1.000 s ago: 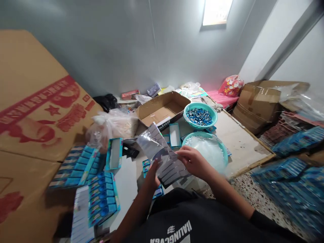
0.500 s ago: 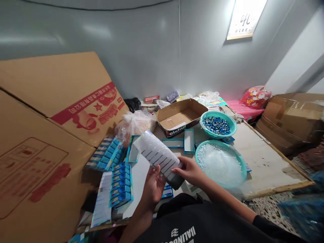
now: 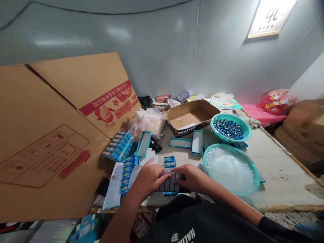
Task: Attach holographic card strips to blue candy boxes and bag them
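My left hand (image 3: 148,177) and my right hand (image 3: 190,177) press a silvery strip of small packets (image 3: 170,182) flat on the low table (image 3: 273,168), close to my body. Fingers of both hands curl over the strip's top edge, and my left forefinger sticks out. Blue packets (image 3: 169,161) lie just beyond the strip. A teal basin of white pieces (image 3: 229,167) sits right of my right hand. Behind it stands a teal bowl of blue caps (image 3: 231,127).
Large cardboard sheets (image 3: 50,135) lean at the left. Blue packet strips (image 3: 120,147), small open blue boxes (image 3: 197,141), a tied plastic bag (image 3: 146,121) and an open carton (image 3: 192,116) crowd the table's back. Brown boxes (image 3: 303,131) stand at the right.
The strip was held up in the air between both hands; now it lies flat on the table under them. The view has swung left and down.
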Tool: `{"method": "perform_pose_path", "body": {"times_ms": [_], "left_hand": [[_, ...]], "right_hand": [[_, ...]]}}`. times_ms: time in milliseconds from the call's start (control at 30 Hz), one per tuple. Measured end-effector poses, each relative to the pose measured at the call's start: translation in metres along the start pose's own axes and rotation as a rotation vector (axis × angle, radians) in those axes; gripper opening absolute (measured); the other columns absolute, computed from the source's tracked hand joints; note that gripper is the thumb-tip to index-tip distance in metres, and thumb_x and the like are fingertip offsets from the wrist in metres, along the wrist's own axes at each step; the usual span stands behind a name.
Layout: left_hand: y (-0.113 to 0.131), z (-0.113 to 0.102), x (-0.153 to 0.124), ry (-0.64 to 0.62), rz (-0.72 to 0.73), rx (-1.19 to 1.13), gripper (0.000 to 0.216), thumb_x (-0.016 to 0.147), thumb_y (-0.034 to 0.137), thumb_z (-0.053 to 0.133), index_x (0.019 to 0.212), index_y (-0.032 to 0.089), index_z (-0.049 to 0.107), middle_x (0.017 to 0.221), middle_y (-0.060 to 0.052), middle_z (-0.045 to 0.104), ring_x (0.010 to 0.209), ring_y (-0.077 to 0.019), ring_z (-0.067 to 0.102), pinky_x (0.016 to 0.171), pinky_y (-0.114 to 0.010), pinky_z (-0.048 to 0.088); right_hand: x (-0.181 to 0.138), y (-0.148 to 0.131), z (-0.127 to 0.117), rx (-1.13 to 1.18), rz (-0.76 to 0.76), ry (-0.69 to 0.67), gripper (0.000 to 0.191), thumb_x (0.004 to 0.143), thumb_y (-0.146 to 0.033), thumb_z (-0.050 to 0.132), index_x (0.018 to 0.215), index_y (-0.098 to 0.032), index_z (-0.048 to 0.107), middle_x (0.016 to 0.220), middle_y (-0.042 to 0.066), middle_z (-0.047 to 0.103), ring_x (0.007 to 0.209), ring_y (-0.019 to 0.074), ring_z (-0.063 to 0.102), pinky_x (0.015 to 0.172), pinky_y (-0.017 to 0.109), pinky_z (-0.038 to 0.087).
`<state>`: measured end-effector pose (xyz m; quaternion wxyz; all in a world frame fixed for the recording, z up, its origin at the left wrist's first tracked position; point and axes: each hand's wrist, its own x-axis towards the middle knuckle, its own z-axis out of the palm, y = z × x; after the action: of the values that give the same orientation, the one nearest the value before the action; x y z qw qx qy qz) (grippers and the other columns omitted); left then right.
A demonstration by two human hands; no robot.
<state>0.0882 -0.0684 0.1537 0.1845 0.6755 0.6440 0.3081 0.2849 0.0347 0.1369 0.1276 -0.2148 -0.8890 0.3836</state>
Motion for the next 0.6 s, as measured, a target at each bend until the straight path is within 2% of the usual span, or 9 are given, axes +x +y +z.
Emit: {"method": "perform_pose_path", "body": {"times_ms": [33,100,167,200,267,300,400,500,600], "left_hand": [[-0.005,-0.001,0.001,-0.021,-0.038,-0.064,0.016,0.08,0.039,0.071,0.069,0.028,0.073,0.063,-0.001,0.068,0.067,-0.0211,0.064,0.116,-0.051,0.031],[-0.014,-0.001,0.0,0.02,-0.123,-0.167,0.019,0.082,0.04,0.069,0.067,0.028,0.073,0.064,-0.001,0.07,0.067,-0.0209,0.064,0.118,-0.049,0.028],[-0.017,0.003,-0.004,0.11,-0.176,-0.208,0.012,0.082,0.036,0.069,0.088,0.03,0.077,0.087,-0.003,0.077,0.087,-0.0244,0.068,0.122,-0.05,0.02],[-0.016,0.006,-0.005,0.145,-0.185,-0.204,0.022,0.082,0.034,0.069,0.102,0.031,0.076,0.101,-0.004,0.077,0.1,-0.0261,0.067,0.122,-0.051,0.017],[-0.008,0.016,-0.006,0.155,-0.172,-0.218,0.04,0.083,0.031,0.067,0.123,0.033,0.068,0.124,-0.005,0.07,0.119,-0.0277,0.061,0.12,-0.051,0.024],[-0.003,0.021,-0.005,0.136,-0.153,-0.242,0.042,0.085,0.03,0.065,0.126,0.032,0.066,0.128,-0.006,0.068,0.123,-0.0278,0.059,0.117,-0.049,0.031],[0.01,0.036,-0.001,0.087,-0.09,-0.319,0.031,0.088,0.03,0.062,0.117,0.029,0.072,0.12,-0.008,0.071,0.116,-0.0266,0.062,0.111,-0.045,0.041],[0.013,0.042,0.002,0.152,-0.068,-0.331,0.024,0.088,0.031,0.064,0.108,0.029,0.076,0.11,-0.006,0.075,0.107,-0.0257,0.067,0.118,-0.05,0.032],[0.008,0.044,-0.001,0.222,-0.049,-0.368,0.024,0.084,0.031,0.068,0.107,0.029,0.077,0.112,-0.007,0.075,0.112,-0.0278,0.066,0.12,-0.052,0.027]], "right_hand": [[-0.001,0.001,-0.001,0.052,0.049,0.029,0.034,0.075,-0.021,0.071,0.109,-0.022,0.075,0.091,0.007,0.077,0.074,0.0199,0.065,0.066,0.027,0.042],[-0.003,0.007,-0.001,0.194,0.151,0.094,0.032,0.074,-0.021,0.069,0.105,-0.019,0.076,0.089,0.006,0.076,0.073,0.0192,0.064,0.064,0.026,0.044],[-0.004,0.013,0.001,0.333,0.204,0.116,0.026,0.076,-0.02,0.064,0.098,-0.016,0.077,0.078,0.003,0.074,0.065,0.0164,0.06,0.058,0.024,0.041],[-0.005,0.015,0.003,0.377,0.21,0.113,0.024,0.077,-0.02,0.062,0.096,-0.015,0.077,0.073,0.002,0.071,0.062,0.0149,0.057,0.056,0.024,0.038],[-0.006,0.017,0.01,0.409,0.199,0.111,0.022,0.078,-0.019,0.06,0.091,-0.015,0.077,0.068,0.0,0.068,0.06,0.0131,0.053,0.056,0.023,0.036],[-0.006,0.017,0.014,0.41,0.182,0.113,0.021,0.079,-0.02,0.06,0.09,-0.015,0.077,0.067,-0.001,0.067,0.06,0.0127,0.051,0.056,0.023,0.036],[-0.004,0.014,0.023,0.455,0.124,0.127,0.022,0.083,-0.028,0.06,0.091,-0.015,0.076,0.066,-0.001,0.065,0.059,0.0126,0.049,0.057,0.024,0.036],[-0.002,0.013,0.025,0.642,0.127,0.16,0.026,0.084,-0.037,0.061,0.092,-0.016,0.076,0.072,0.0,0.068,0.066,0.0151,0.055,0.064,0.027,0.043],[-0.004,0.014,0.023,0.904,0.172,0.127,0.03,0.077,-0.045,0.071,0.093,-0.02,0.076,0.083,0.001,0.074,0.081,0.0197,0.063,0.08,0.033,0.049]]}}
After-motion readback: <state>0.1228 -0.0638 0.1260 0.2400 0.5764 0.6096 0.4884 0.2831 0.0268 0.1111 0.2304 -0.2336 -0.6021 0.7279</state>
